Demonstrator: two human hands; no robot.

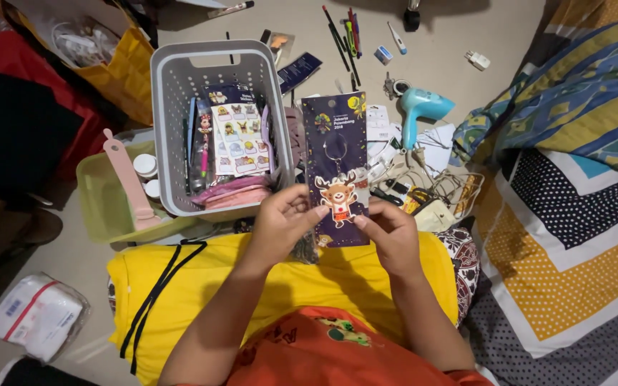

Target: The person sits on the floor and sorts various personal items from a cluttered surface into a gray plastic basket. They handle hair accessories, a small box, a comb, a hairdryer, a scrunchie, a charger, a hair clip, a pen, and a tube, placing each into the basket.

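Both hands hold up a dark purple card (336, 143) that carries a key ring with a cartoon deer charm (337, 197). My left hand (282, 221) pinches the card's lower left edge; it also seems to hold a clear wrapper beneath. My right hand (389, 230) grips the lower right corner. The card hangs just to the right of a grey plastic basket (173, 78), over a yellow cushion (180, 286) on my lap.
The basket holds sticker sheets (237, 139) and pens. A green tub (101, 207) sits to its left with a pink strap (129, 182). A blue hair dryer (420, 109), cables and pens lie on the floor ahead. Patterned bedding (574, 200) fills the right.
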